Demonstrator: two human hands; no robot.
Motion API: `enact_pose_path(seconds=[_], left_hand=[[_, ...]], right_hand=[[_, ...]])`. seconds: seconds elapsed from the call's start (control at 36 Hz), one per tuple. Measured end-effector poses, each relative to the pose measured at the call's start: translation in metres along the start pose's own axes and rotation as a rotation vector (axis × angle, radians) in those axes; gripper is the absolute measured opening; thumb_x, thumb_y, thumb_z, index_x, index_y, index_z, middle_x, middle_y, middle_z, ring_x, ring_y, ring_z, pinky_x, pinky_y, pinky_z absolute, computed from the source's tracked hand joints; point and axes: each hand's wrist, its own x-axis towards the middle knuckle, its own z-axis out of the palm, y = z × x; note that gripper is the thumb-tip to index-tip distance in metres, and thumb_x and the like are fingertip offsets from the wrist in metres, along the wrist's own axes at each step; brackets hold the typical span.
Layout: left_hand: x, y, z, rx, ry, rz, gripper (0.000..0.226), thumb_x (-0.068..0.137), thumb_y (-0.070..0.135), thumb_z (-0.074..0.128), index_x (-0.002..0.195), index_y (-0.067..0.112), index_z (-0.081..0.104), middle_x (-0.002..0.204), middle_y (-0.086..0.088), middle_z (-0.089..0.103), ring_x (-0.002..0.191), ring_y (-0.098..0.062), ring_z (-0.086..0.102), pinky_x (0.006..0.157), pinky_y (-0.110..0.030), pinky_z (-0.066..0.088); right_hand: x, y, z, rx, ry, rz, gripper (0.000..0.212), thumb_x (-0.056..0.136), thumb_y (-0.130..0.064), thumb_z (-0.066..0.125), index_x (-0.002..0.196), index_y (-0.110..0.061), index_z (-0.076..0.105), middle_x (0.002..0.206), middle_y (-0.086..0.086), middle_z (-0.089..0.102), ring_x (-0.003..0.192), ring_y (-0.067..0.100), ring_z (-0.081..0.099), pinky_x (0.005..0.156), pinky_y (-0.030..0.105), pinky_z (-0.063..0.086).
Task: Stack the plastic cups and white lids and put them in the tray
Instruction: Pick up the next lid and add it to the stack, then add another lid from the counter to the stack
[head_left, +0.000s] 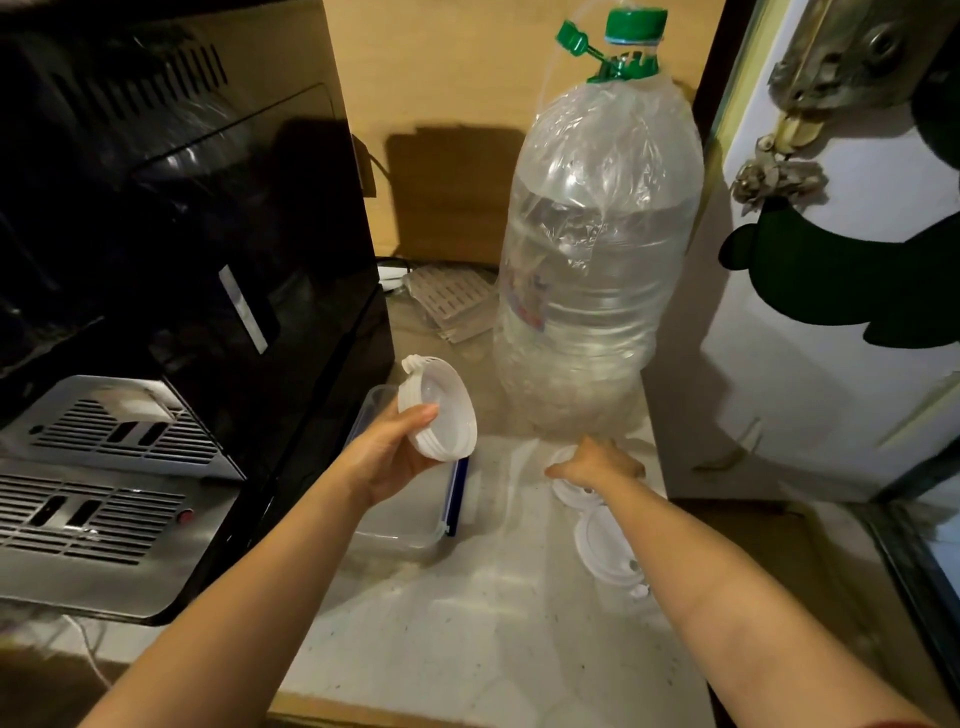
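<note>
White round plastic lids (439, 410) — a nested stack, tilted — sit pinched in the left hand (387, 452) above the clear rectangular plastic tray (410, 535) at the counter's (467, 649) left edge. The right hand (597, 462) rests fingers-down on another white lid (569, 491) near the right edge; its grip is hidden. One more white lid (608, 545) lies just nearer — behind stands a large clear water bottle (597, 249).

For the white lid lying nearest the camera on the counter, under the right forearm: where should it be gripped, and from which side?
Judging from its pose, the near lid lies flat on the counter, so only its thin rim offers a hold. Pinch the rim from above on its open left edge; the right forearm covers its right side. The right hand is on another lid and the left hand holds a lid stack.
</note>
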Motion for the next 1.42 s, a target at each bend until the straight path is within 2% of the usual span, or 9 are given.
enact_pose_path(seconds=[0.14,0.36,0.53,0.69,0.92,1.06,1.14,1.33,1.42], left_hand=[[-0.003,-0.003,-0.002,0.019,0.001,-0.025,0.108,0.020,0.047,0.089,0.117,0.025,0.047,0.112,-0.006,0.054,0.101,-0.022,0.055,0.071,-0.029,0.058],[-0.005,-0.006,-0.003,0.038,0.005,-0.030,0.114,0.023,0.047,0.089,0.124,0.023,0.043,0.113,-0.006,0.053,0.102,-0.022,0.054,0.071,-0.028,0.058],[-0.002,-0.009,0.003,-0.005,0.014,-0.040,0.103,0.021,0.045,0.089,0.114,0.025,0.049,0.110,-0.005,0.055,0.099,-0.021,0.056,0.071,-0.030,0.058],[0.002,-0.013,0.013,-0.009,-0.008,-0.044,0.116,0.024,0.045,0.089,0.127,0.020,0.042,0.117,-0.008,0.052,0.104,-0.024,0.054,0.070,-0.031,0.058],[0.007,-0.018,0.025,-0.056,-0.009,-0.052,0.125,0.023,0.044,0.090,0.134,0.019,0.038,0.116,-0.007,0.055,0.105,-0.025,0.055,0.071,-0.033,0.059],[0.011,-0.020,0.036,-0.082,-0.023,-0.060,0.117,0.021,0.043,0.090,0.126,0.019,0.043,0.116,-0.009,0.055,0.104,-0.027,0.055,0.069,-0.033,0.059],[0.012,-0.019,0.044,-0.088,-0.018,-0.070,0.122,0.020,0.042,0.090,0.129,0.018,0.040,0.117,-0.010,0.054,0.105,-0.027,0.054,0.065,-0.033,0.059],[0.016,-0.014,0.059,-0.130,-0.055,-0.054,0.130,0.022,0.043,0.090,0.136,0.012,0.037,0.120,-0.012,0.053,0.105,-0.026,0.054,0.068,-0.035,0.059],[0.017,-0.012,0.066,-0.164,-0.094,-0.037,0.119,0.024,0.044,0.090,0.129,0.013,0.043,0.116,-0.011,0.056,0.103,-0.026,0.056,0.071,-0.037,0.059]], right_hand=[[0.001,-0.003,0.006,-0.059,0.021,-0.003,0.087,0.070,-0.062,0.064,0.139,-0.019,0.034,0.145,0.013,0.035,0.129,0.038,0.040,0.105,0.053,0.035],[-0.001,-0.003,0.007,0.011,0.117,-0.020,0.074,0.073,-0.057,0.065,0.131,-0.018,0.042,0.138,0.012,0.042,0.124,0.034,0.043,0.099,0.042,0.038],[-0.004,-0.001,-0.001,0.216,0.184,-0.072,0.074,0.076,-0.054,0.064,0.137,-0.027,0.034,0.141,0.014,0.035,0.127,0.038,0.037,0.101,0.047,0.034],[-0.012,-0.008,-0.017,0.512,0.199,-0.159,0.077,0.070,-0.053,0.070,0.136,-0.038,0.033,0.137,0.013,0.035,0.117,0.042,0.046,0.093,0.051,0.048],[-0.041,-0.014,-0.051,0.820,0.319,-0.375,0.072,0.073,-0.038,0.074,0.136,-0.030,0.040,0.134,0.012,0.036,0.118,0.030,0.047,0.099,0.036,0.043],[-0.071,-0.014,-0.083,0.942,0.459,-0.527,0.065,0.074,-0.028,0.075,0.131,-0.027,0.044,0.118,0.001,0.035,0.105,0.011,0.037,0.088,0.022,0.032],[-0.083,-0.016,-0.095,1.006,0.584,-0.614,0.063,0.069,-0.023,0.079,0.122,-0.020,0.045,0.121,0.004,0.041,0.106,0.014,0.041,0.083,0.020,0.035],[-0.108,-0.018,-0.097,1.079,0.692,-0.724,0.077,0.043,-0.054,0.066,0.102,-0.021,0.029,0.106,0.002,0.036,0.103,0.026,0.046,0.085,0.033,0.045],[-0.113,-0.019,-0.090,1.104,0.698,-0.741,0.080,0.043,-0.054,0.067,0.104,-0.017,0.032,0.104,0.000,0.037,0.104,0.024,0.050,0.086,0.026,0.044]])
